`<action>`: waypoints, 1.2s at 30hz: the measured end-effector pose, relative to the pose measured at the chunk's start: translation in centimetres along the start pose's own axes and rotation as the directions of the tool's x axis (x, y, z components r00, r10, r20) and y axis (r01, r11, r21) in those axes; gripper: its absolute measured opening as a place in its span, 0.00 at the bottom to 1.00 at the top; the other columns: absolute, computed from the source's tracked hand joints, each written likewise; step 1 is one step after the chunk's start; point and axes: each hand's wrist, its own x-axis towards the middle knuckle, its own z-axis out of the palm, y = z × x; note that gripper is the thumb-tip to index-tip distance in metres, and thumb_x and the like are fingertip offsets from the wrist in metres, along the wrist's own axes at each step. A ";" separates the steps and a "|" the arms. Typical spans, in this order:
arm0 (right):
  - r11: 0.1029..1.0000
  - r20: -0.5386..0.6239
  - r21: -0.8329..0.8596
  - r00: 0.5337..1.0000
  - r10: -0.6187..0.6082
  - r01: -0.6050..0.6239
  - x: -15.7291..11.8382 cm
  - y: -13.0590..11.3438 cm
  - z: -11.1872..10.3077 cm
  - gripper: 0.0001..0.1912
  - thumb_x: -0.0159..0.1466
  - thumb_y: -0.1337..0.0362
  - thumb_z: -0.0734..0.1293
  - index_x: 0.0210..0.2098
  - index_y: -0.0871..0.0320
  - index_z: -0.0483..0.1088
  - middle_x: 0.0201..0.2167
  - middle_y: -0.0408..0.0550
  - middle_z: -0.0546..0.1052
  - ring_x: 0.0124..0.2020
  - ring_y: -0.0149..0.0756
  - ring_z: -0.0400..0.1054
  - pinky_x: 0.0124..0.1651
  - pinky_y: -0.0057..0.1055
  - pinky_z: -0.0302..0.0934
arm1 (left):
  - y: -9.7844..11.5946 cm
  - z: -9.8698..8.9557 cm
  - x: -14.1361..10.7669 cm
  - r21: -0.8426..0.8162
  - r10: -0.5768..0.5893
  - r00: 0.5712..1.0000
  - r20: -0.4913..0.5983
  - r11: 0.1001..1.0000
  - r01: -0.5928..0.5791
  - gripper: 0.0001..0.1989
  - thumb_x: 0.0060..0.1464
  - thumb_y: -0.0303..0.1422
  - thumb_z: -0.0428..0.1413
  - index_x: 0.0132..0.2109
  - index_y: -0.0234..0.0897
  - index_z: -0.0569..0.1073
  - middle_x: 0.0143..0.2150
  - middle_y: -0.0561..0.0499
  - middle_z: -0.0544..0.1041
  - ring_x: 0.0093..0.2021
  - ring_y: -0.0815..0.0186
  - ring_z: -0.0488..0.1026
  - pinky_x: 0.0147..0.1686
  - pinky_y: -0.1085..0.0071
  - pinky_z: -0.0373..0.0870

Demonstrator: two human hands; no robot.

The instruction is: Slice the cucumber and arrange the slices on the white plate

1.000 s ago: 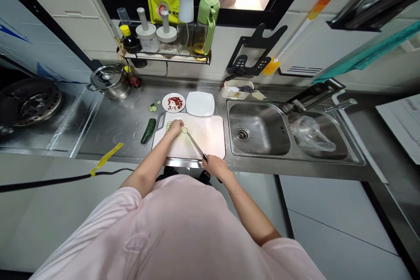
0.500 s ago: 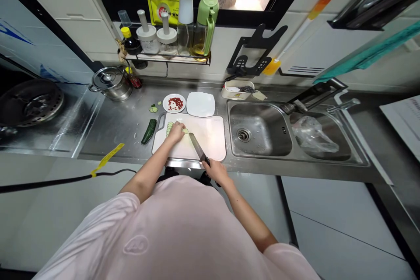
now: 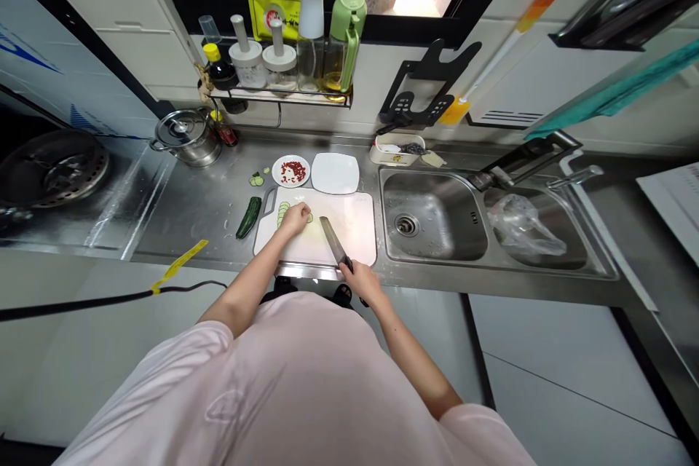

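Fingers of the right hand (image 3: pixel 361 282) are closed around the black handle of a knife (image 3: pixel 332 240), at the near edge of the white cutting board (image 3: pixel 349 212). Its blade lies over the board and points away from the person, leaning somewhat to the left, so the long axis goes from near right to far left. Whether the blade touches the board, one cannot tell. On the left hand (image 3: pixel 295 220) the fingers are drawn together over the board; a pale round cucumber piece (image 3: pixel 309 218) shows just beside them, but whether they pinch it is not visible. Knife tip and this piece stand slightly apart. Left of this hand, cucumber slices (image 3: pixel 282 212) lie in a row. A dark green cucumber (image 3: pixel 248 218) rests on the steel counter (image 3: pixel 188 215), left of the board, its far end leaning to the right. Behind the board stand a round plate (image 3: pixel 276 165) with red pieces (image 3: pixel 295 172) and a white square plate (image 3: pixel 335 173). To the right is a double sink (image 3: pixel 437 193); at far left, a lidded pot (image 3: pixel 199 149); above, a rack (image 3: pixel 284 95) under the window.
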 end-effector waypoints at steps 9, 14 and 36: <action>1.000 0.006 -0.002 1.000 0.009 -0.009 0.0 0.0 -0.1 0.26 0.68 0.47 0.51 0.45 0.58 0.70 0.44 0.55 0.76 0.47 0.43 0.69 0.41 0.30 0.57 | -1.4 0.6 -3.2 -0.223 -0.108 0.985 -0.136 0.972 0.076 0.12 0.49 0.28 0.51 0.41 0.38 0.73 0.32 0.53 0.76 0.33 0.70 0.72 0.35 0.75 0.67; 1.000 -0.003 -0.003 1.000 -0.002 0.002 0.2 0.2 0.2 0.26 0.68 0.47 0.51 0.45 0.58 0.70 0.44 0.55 0.76 0.47 0.43 0.69 0.40 0.29 0.57 | -2.8 0.6 -6.5 -0.177 -0.165 0.944 -0.286 0.977 0.117 0.12 0.52 0.31 0.50 0.45 0.41 0.69 0.33 0.54 0.76 0.33 0.70 0.72 0.36 0.75 0.65; 0.999 -0.053 0.032 0.999 -0.005 0.007 1.0 1.0 1.2 0.25 0.67 0.46 0.52 0.42 0.57 0.70 0.41 0.55 0.76 0.44 0.45 0.70 0.38 0.30 0.56 | -5.7 -0.6 -9.0 -0.049 -0.326 0.854 -0.406 0.941 0.335 0.13 0.51 0.30 0.52 0.46 0.42 0.66 0.31 0.53 0.76 0.41 0.60 0.73 0.46 0.64 0.57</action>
